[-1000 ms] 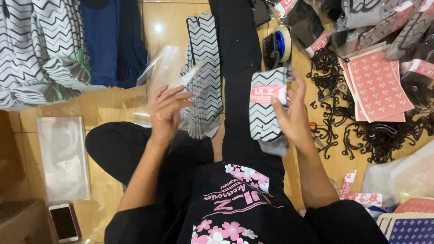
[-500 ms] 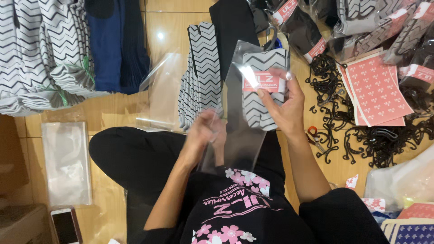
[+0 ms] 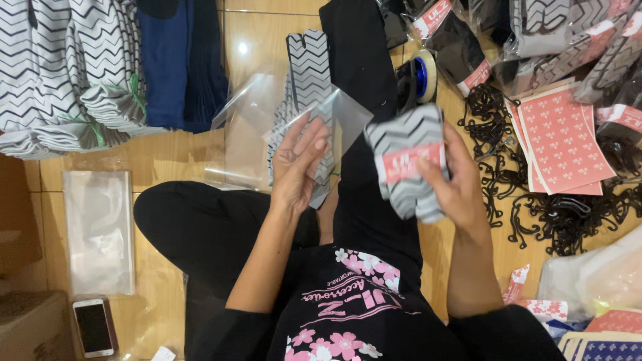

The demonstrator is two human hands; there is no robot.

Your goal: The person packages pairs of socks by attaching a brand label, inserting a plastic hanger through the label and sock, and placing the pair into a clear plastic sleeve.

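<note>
While the right hand [image 3: 461,190] grips a folded zigzag cloth [image 3: 404,160] upright, the clear bag [image 3: 341,127] pinched by the left hand [image 3: 297,164] lies just left.

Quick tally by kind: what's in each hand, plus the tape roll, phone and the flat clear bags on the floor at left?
Folded zigzag fabric bundle with red label, in right hand: 1
Clear plastic bag, in left hand: 1
Flat stack of clear bags on floor: 1
Tape roll: 1
Phone: 1
Total: 5
</note>
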